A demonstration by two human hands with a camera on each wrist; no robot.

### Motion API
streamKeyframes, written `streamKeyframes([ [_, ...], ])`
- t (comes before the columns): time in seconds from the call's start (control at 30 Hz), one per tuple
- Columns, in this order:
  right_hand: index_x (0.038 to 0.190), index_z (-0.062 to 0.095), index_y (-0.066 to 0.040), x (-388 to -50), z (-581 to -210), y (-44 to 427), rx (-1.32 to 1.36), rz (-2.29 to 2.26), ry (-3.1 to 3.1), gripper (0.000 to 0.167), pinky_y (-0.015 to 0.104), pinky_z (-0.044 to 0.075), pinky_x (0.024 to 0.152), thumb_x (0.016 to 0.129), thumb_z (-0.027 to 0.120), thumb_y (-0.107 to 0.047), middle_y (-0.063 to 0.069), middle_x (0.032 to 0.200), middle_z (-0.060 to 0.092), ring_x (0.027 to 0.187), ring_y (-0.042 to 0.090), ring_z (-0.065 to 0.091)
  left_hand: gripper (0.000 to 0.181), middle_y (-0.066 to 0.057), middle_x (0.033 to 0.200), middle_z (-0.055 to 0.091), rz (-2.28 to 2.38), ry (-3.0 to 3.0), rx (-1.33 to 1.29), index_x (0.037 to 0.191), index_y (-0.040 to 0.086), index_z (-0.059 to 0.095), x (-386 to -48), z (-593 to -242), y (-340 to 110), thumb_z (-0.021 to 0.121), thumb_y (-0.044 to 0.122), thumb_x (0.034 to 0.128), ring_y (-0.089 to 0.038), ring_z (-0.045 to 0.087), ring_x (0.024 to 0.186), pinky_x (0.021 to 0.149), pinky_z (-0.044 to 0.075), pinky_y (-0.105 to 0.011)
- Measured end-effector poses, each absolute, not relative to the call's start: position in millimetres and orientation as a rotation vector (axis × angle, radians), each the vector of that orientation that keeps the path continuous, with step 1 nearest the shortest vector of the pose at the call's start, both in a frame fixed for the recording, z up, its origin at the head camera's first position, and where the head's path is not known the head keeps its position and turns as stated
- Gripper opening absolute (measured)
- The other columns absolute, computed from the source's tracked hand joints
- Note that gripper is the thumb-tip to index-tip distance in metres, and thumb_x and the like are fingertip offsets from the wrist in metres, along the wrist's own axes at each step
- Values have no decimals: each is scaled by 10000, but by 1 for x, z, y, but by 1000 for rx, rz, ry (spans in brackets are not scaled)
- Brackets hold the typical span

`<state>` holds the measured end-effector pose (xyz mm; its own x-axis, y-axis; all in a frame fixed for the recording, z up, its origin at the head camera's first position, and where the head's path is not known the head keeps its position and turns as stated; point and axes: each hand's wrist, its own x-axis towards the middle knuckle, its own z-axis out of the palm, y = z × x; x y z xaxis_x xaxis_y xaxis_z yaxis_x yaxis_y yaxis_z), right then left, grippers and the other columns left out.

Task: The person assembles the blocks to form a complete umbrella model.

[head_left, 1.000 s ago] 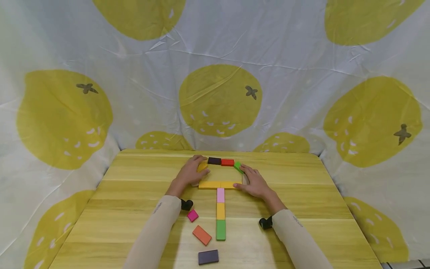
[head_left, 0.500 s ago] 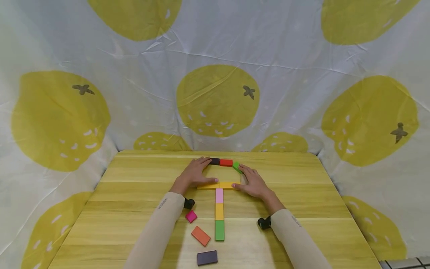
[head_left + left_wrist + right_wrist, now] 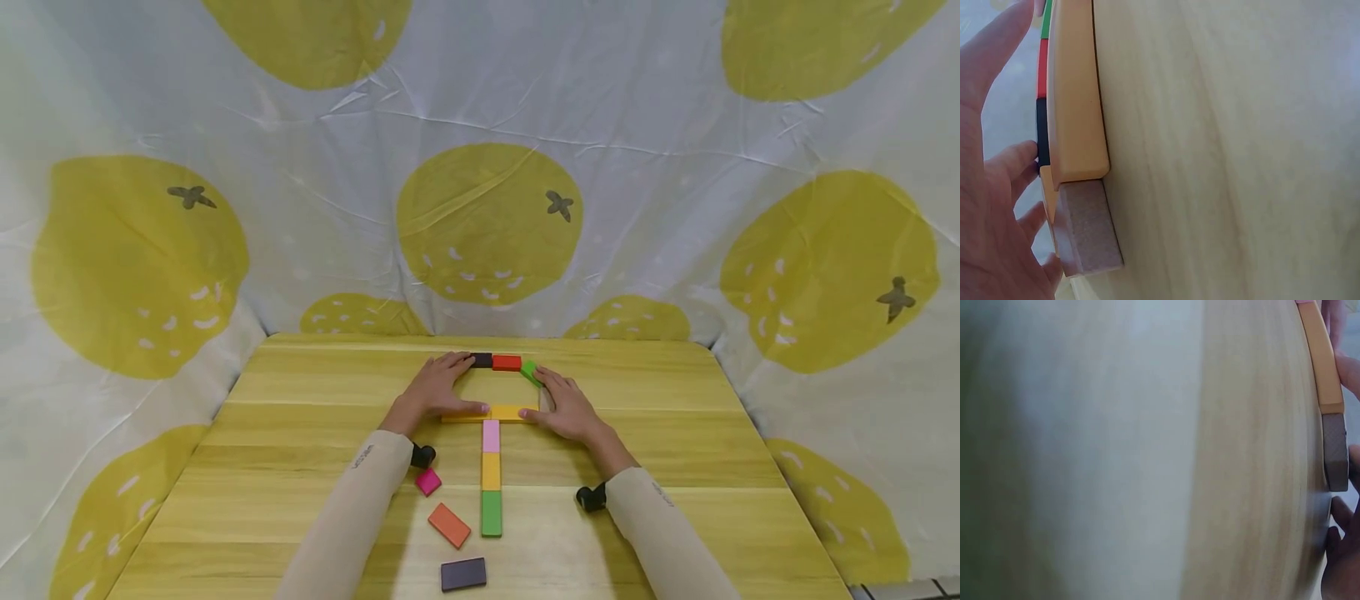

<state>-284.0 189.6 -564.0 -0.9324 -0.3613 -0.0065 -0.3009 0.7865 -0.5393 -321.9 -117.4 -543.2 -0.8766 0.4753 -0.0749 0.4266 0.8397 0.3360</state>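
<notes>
My left hand (image 3: 437,390) curves about the left side of a closed outline of wooden blocks. Its fingertips touch the black block (image 3: 482,360), and its thumb lies over the left yellow block (image 3: 1079,94). Beside that block, a greyish-brown block (image 3: 1088,231) shows in the left wrist view. Across the outline, my right hand (image 3: 570,410) has its fingers at a tilted green block (image 3: 529,372) and its thumb on the right yellow block (image 3: 508,412). A red block (image 3: 507,363) joins black and green. Another brown block (image 3: 1335,450) sits beside the right fingers.
A stem of pink (image 3: 491,436), yellow (image 3: 491,472) and green (image 3: 491,513) blocks runs toward me. Loose on the wooden table (image 3: 675,533) lie a magenta block (image 3: 428,482), an orange block (image 3: 449,525) and a dark purple block (image 3: 463,574). A lemon-print cloth (image 3: 645,208) hangs behind.
My left hand has shifted right: its fingers now reach the black block and its thumb the left yellow block, covering the tilted yellow block seen earlier. The right hand stays in place.
</notes>
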Motion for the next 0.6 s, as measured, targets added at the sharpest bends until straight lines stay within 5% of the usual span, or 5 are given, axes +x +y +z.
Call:
streamKeyframes([
  [0.37, 1637, 307, -180, -286, -568, 191, -523, -831, 2859, 965, 622, 321, 1205, 890, 671, -671, 12, 1716, 247, 1532, 378, 293, 1075, -81, 1689, 307, 540, 2837, 713, 1625, 198, 347, -318, -542, -119, 684, 781, 787, -320, 276, 1564, 1292, 173, -554],
  [0.6, 1636, 307, -177, -287, -571, 192, -531, -835, 2859, 972, 619, 317, 1210, 887, 668, -679, 13, 1717, 246, 1534, 377, 290, 1066, -55, 1698, 289, 591, 2825, 675, 1623, 214, 354, -312, -539, -121, 699, 773, 784, -334, 272, 1564, 1246, 303, -549],
])
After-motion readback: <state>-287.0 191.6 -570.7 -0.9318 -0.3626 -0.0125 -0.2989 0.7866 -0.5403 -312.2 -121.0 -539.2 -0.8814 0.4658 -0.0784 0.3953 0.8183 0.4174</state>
